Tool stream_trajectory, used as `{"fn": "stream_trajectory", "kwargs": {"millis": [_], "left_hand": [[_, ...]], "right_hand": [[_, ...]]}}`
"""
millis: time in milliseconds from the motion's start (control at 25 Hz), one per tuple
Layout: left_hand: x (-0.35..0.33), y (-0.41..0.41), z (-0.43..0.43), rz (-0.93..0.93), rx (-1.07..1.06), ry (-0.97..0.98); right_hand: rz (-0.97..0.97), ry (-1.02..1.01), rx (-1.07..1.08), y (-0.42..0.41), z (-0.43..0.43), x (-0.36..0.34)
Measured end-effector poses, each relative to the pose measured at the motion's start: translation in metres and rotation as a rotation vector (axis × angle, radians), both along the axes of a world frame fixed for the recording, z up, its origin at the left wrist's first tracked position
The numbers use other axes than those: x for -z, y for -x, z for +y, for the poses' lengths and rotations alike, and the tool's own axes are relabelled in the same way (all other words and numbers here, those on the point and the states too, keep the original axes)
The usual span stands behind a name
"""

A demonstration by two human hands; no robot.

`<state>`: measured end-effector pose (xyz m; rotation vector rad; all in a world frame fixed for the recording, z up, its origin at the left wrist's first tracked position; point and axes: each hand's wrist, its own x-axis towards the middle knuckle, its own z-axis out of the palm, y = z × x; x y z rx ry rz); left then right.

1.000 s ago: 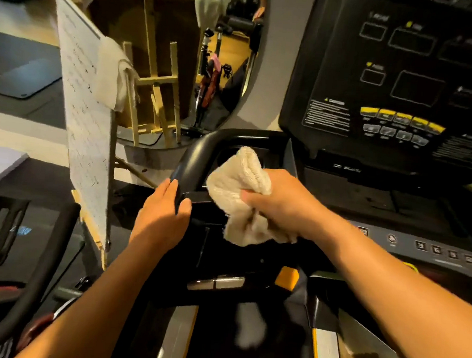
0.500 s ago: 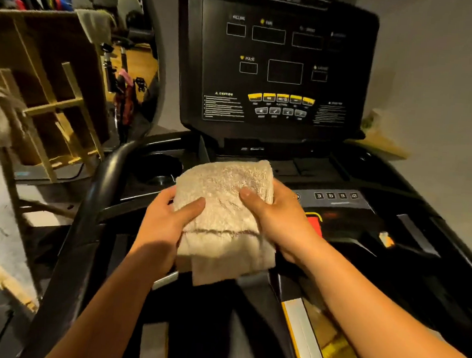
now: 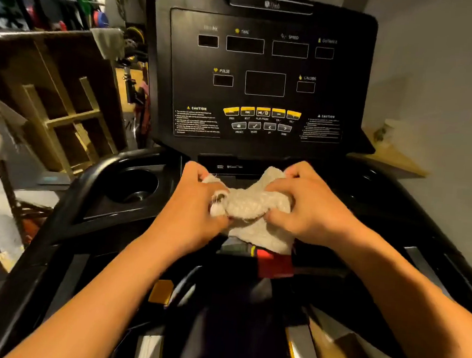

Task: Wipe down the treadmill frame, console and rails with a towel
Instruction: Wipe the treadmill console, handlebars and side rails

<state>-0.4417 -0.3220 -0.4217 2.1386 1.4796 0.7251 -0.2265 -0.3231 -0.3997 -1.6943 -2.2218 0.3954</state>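
A cream towel (image 3: 251,208) is bunched between both hands, just below the black treadmill console (image 3: 265,76). My left hand (image 3: 195,209) grips its left end with curled fingers. My right hand (image 3: 309,204) grips its right end, thumb and fingers pinched into the cloth. The towel's lower flap hangs over a red safety key area (image 3: 273,262). The black left rail (image 3: 65,213) curves down at the left; the right rail (image 3: 453,269) runs along the wall side.
A round cup holder (image 3: 135,188) sits left of the hands. Wooden easel frames (image 3: 72,120) and a draped cloth (image 3: 107,41) stand to the left. A grey wall (image 3: 440,82) is close on the right, with a wooden shelf (image 3: 389,157) beside the console.
The view turned from the left rail to the console. My left hand left the rail and took the towel; the flat-held towel is now bunched between both hands, closer to the console.
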Motion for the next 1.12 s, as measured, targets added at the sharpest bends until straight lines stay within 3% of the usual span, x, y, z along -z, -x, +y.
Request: {"fn": "stream_trajectory", "kwargs": {"millis": [80,200,240,280,320,360,400,440,480,520,600,800,1040,1120], "left_hand": [[-0.019,-0.028,0.024,-0.104,-0.03,-0.038],[-0.034,-0.071,0.065,-0.354,-0.025,0.313],[-0.027,-0.088,0.076,-0.337,-0.066,0.398],[-0.013,-0.104,0.087,-0.171,-0.123,0.411],[0.003,-0.119,0.092,0.124,-0.166,0.339],[0.018,-0.129,0.091,0.39,-0.226,0.195],[0.028,-0.136,0.088,0.509,-0.237,-0.004],[0.033,-0.138,0.085,0.489,-0.158,-0.17],[0.034,-0.139,0.084,0.388,-0.029,-0.213],[0.033,-0.137,0.083,0.274,0.106,-0.156],[0.038,-0.137,0.085,0.263,0.24,0.057],[0.055,-0.127,0.098,0.372,0.209,0.022],[0.051,-0.068,0.1,0.536,0.161,-0.077],[0.046,-0.037,0.098,0.629,0.132,-0.109]], "right_hand": [[0.136,-0.092,0.018,-0.037,0.028,-0.015],[0.44,0.009,0.176,-0.094,0.077,-0.019],[0.404,0.066,0.237,-0.108,0.09,-0.011],[0.243,0.107,0.266,-0.119,0.101,0.002],[0.068,0.117,0.261,-0.127,0.108,0.02],[-0.055,0.087,0.233,-0.132,0.11,0.035],[-0.104,0.015,0.176,-0.134,0.107,0.046],[-0.101,-0.051,0.088,-0.137,0.101,0.054],[-0.091,-0.099,-0.04,-0.142,0.095,0.058],[-0.113,-0.114,-0.167,-0.146,0.089,0.06],[-0.123,-0.17,-0.307,-0.154,0.085,0.069],[-0.07,-0.211,-0.392,-0.137,0.106,0.075],[-0.181,0.012,-0.353,-0.063,0.125,0.076],[-0.09,0.05,-0.356,-0.025,0.126,0.077]]}}
